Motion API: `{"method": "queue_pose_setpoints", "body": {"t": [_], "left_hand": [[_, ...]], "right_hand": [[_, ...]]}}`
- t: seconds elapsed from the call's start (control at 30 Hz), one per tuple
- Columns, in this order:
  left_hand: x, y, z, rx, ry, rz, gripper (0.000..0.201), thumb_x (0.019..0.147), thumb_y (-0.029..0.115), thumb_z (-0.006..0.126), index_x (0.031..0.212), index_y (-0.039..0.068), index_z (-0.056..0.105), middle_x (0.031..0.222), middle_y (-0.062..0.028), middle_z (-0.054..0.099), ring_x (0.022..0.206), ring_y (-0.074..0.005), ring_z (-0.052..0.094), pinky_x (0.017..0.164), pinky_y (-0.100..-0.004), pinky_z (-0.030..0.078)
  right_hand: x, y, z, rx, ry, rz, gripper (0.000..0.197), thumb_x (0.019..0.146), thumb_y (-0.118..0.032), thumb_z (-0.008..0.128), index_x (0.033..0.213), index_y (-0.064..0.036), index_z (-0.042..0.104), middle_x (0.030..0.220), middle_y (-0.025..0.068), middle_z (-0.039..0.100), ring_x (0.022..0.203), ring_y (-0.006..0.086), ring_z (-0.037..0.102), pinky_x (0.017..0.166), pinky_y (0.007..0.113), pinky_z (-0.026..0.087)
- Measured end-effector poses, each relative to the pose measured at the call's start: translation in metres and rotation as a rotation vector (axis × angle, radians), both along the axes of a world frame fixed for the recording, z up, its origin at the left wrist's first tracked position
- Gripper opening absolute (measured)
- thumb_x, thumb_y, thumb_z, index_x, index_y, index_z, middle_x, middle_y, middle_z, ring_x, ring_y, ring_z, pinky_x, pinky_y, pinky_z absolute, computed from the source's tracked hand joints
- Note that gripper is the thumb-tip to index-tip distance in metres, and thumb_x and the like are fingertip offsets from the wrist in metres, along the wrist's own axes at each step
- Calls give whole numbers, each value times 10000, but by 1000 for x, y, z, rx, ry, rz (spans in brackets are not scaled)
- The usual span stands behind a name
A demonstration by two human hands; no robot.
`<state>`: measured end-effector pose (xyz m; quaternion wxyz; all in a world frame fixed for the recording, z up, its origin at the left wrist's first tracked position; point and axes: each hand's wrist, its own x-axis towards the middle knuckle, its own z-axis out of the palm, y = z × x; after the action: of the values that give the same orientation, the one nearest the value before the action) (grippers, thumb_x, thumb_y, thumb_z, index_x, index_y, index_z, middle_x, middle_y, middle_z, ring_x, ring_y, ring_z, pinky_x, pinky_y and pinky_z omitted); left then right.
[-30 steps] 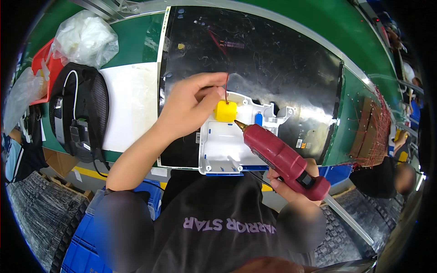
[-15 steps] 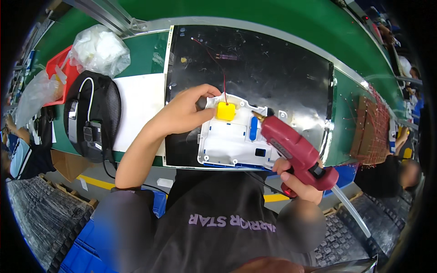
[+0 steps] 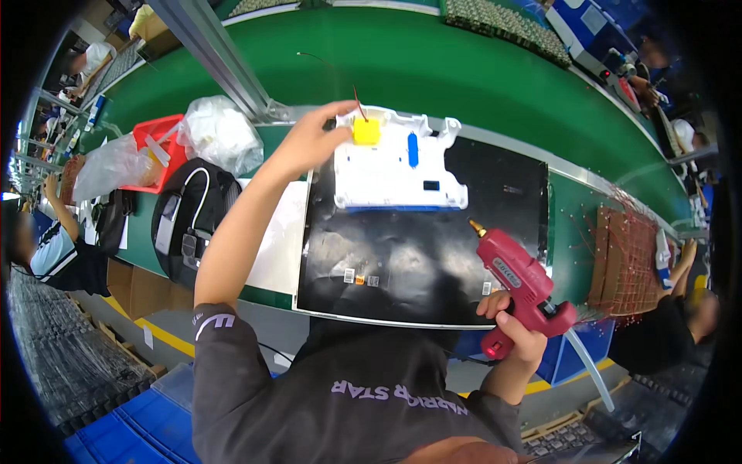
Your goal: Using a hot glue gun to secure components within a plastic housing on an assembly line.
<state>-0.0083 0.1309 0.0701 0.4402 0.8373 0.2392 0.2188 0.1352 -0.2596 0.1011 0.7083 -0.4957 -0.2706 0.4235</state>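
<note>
My left hand [image 3: 313, 138] grips the upper left corner of a white plastic housing [image 3: 386, 176], lifted toward the far edge of the black mat. Beside my thumb, a yellow square piece [image 3: 366, 131] sits in the housing, with a thin dark red wire [image 3: 358, 99] running up from it. A blue strip [image 3: 413, 149] lies in the housing, right of the yellow piece. My right hand [image 3: 516, 329] is wrapped around the handle of a dark red hot glue gun [image 3: 516, 267]. Its brass nozzle points up and left, apart from the housing, and a clear glue stick [image 3: 591, 370] trails from its back.
The black mat [image 3: 371, 255] covers the bench in front of me. At left are a black mesh bag [image 3: 216, 193], a red bin [image 3: 158, 131] and clear plastic bags [image 3: 220, 135]. A cardboard box with red wires [image 3: 622, 263] stands at right. Beyond the metal rail runs a green surface [image 3: 371, 58].
My left hand has carried the white housing away from me, toward the mat's far edge. The glue gun's nozzle, close to the housing before, is now well apart from it. The view has shifted.
</note>
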Motion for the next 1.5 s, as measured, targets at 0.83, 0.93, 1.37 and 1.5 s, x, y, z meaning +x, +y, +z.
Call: {"method": "queue_pose_setpoints", "body": {"t": [0.83,0.93,1.37,1.5], "left_hand": [[93,192,-80,-158,-292,323,479,890,421,602,1157,24,638,1207,-198,614,1120,-289,578,965,-356,422],[70,132,-46,498,48,257,426,781,299,742,1128,66,657,1335,-211,516,1227,-339,503,1027,-395,398],[60,164,-71,662,53,409,372,761,226,752,1079,55,662,1250,-185,568,1155,-346,540,993,-407,431],[48,149,-78,883,161,395,618,809,247,714,1329,30,460,1422,-279,368,1309,-427,371,1079,-450,333]], "right_hand": [[13,5,-34,-192,-35,2,126,795,-21,637,898,2,569,786,113,618,824,255,635,751,371,485],[14,6,-37,-199,-29,-1,123,802,-31,645,898,-1,575,807,120,631,825,242,636,736,350,484],[20,14,-50,-214,10,52,128,811,-68,662,905,-1,608,873,157,662,839,215,638,724,316,477],[24,11,-62,-174,0,84,108,800,-39,655,894,-6,612,871,152,660,856,231,648,730,325,486]]}}
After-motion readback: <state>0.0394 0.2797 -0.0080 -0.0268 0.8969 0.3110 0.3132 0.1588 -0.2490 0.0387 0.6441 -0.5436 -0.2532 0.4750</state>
